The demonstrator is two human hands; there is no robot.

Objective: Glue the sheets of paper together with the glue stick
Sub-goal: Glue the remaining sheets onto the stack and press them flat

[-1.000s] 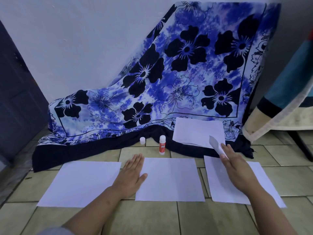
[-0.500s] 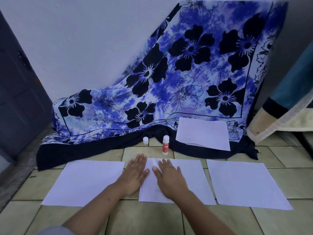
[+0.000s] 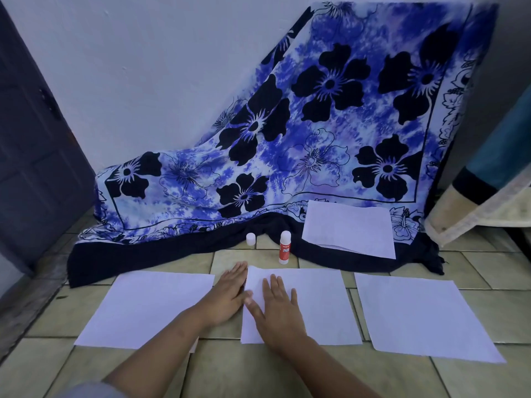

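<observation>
Centrally, the middle sheet [image 3: 316,305] lies on the floor, right hand [image 3: 280,311] flat and open upon it, left hand [image 3: 230,294] flat and open at its left edge. Uneven pressing could crease or skew it; a careless reach could topple the glue stick [image 3: 285,247], upright beyond its far edge.

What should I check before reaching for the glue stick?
1. Red-and-white glue stick upright on the tiled floor: ok.
2. Small white cap standing apart from it: ok.
3. Right hand free: not ok, flat on the middle white paper sheet.
4. Left hand free: ok, flat beside that sheet, holding nothing.
5. Glue on the sheet's edge: cannot tell.
6. Left white sheet and right white sheet lying flat: ok.
</observation>
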